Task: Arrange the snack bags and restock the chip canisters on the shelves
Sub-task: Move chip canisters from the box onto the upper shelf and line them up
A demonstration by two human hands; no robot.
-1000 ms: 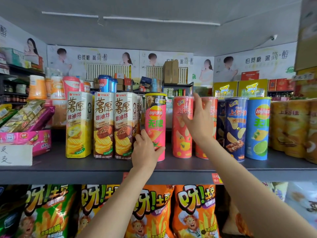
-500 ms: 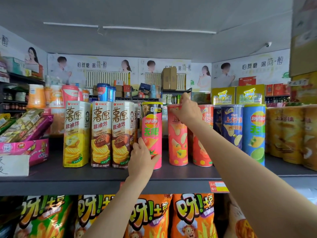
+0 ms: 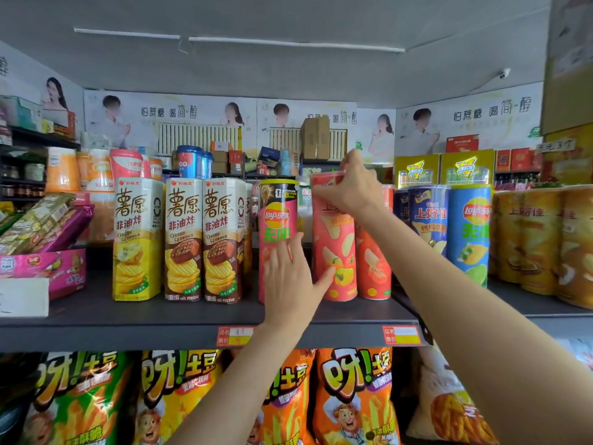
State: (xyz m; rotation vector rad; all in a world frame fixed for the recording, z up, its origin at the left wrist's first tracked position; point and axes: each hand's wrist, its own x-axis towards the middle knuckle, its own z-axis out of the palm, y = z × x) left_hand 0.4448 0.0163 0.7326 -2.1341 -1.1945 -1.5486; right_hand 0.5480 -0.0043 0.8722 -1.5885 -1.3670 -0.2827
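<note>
On the upper shelf [image 3: 192, 319], both hands work one red can [image 3: 333, 239], which stands upright near the front edge between the pink Lay's can [image 3: 277, 220] and a second red can [image 3: 373, 252] just behind and to its right; the right hand [image 3: 348, 187] curls over its top rim, fingers and thumb pinching the lid end, most likely because a tall, narrow tube tips easily and steering from the top keeps it plumb; the left hand [image 3: 290, 281] is spread with fingers straight, its back lying across the lower front of the Lay's can while the fingertips touch the red can's lower side, probably to steady the base and nudge it into line; whether the palm also presses the Lay's can I cannot tell; top and bottom contact together suggest the can is being squared up in its row, label forward, not lifted away; left of the Lay's can stand three tall boxes [image 3: 184, 239], faces out and flush, which gives the line to match; right of the red pair are blue cans [image 3: 468, 232], then orange ones; below the shelf hang the snack bags [image 3: 353, 396], untouched by either hand.
</note>
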